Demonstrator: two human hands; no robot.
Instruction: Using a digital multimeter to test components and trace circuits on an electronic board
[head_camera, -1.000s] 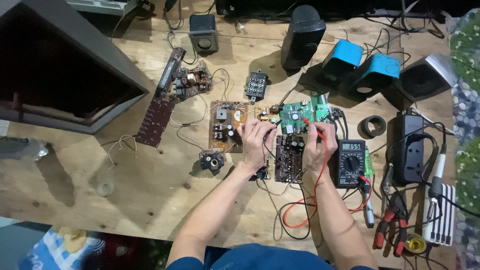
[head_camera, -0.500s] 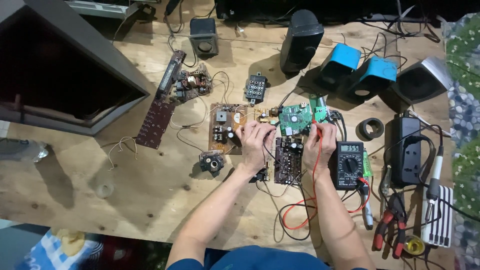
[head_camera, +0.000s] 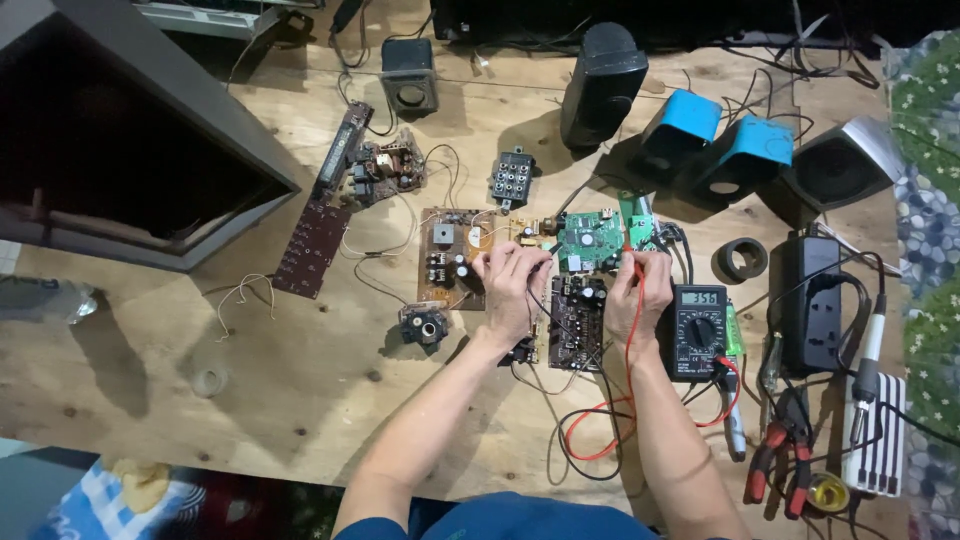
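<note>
My left hand (head_camera: 512, 283) pinches a black test probe whose tip touches near the left edge of a green circuit board (head_camera: 590, 240). In my right hand (head_camera: 638, 290) is a red test probe with its tip on the right side of the same board. Between my hands lies a dark circuit board (head_camera: 576, 322). A brown circuit board (head_camera: 450, 258) sits just left of my left hand. A black multimeter (head_camera: 697, 330) with a lit display rests right of my right wrist, and its red and black leads (head_camera: 590, 430) loop over the wooden table (head_camera: 300, 400).
Speakers stand along the back: a black speaker (head_camera: 600, 80), two blue speakers (head_camera: 720, 150) and a grey speaker (head_camera: 840, 170). A large dark cabinet (head_camera: 120, 130) fills the left. A soldering iron (head_camera: 868, 360), red-handled pliers (head_camera: 780, 465) and a black power strip (head_camera: 815, 300) lie at the right.
Both hands stay on the boards with the probes; only slight shifts of the probe tips and of the camera view.
</note>
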